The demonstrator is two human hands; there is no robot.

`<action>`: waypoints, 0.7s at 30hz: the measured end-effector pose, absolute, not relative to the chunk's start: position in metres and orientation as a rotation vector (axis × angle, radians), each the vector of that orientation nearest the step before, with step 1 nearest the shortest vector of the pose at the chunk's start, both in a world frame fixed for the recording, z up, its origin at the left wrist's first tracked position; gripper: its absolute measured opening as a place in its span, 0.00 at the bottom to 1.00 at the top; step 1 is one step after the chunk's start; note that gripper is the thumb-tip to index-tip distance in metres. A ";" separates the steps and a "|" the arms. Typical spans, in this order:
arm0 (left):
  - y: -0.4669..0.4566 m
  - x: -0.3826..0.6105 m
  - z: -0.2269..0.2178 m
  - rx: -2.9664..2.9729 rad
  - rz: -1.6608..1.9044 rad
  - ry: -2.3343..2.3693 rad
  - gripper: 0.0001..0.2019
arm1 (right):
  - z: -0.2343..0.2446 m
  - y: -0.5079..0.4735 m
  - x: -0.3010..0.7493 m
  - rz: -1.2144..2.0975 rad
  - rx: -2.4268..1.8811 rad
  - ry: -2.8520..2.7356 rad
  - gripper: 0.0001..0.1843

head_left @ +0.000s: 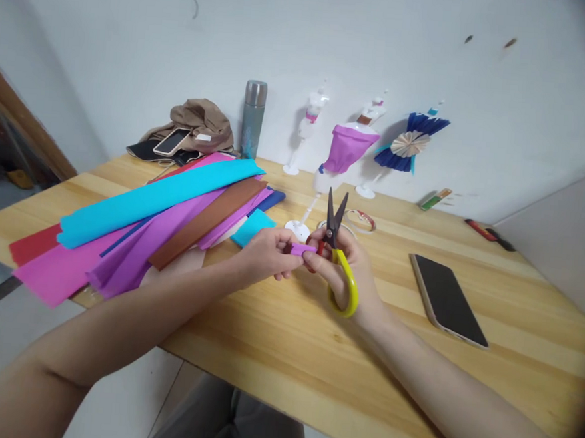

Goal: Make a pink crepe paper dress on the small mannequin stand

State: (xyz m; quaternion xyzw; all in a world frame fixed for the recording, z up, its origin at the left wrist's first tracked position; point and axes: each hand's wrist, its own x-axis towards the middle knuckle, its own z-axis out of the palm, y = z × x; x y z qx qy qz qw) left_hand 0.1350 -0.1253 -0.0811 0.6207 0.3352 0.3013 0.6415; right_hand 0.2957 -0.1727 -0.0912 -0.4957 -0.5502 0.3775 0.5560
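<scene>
Between my two hands is a small folded strip of purple crepe paper (pixel 302 249). My left hand (pixel 269 252) pinches its left end. On the other side, my right hand (pixel 354 267) touches the strip with its fingertips and also holds a pair of scissors (pixel 330 232). The scissors have a yellow and a red handle, and their dark blades point up and stand apart. Just behind the hands, a small white mannequin (pixel 325 181) on a stand wears a purple crepe paper piece (pixel 350 148).
Crepe paper sheets (pixel 158 199) in several colours lie piled at the left. Two more mannequins (pixel 306 130) (pixel 375 111), a blue pleated fan piece (pixel 410 144) and a thermos (pixel 253 119) stand along the wall. A phone (pixel 448 298) lies right, tape rolls (pixel 360 220) behind my right hand.
</scene>
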 end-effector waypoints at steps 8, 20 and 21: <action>-0.120 0.136 -0.081 1.407 0.691 0.822 0.08 | -0.092 -0.172 0.295 0.976 -1.130 -1.265 0.24; -0.124 0.137 -0.071 1.454 0.750 0.848 0.09 | -0.091 -0.169 0.296 0.963 -1.113 -1.306 0.20; -0.125 0.137 -0.070 1.459 0.759 0.824 0.08 | -0.092 -0.168 0.296 0.958 -1.115 -1.303 0.20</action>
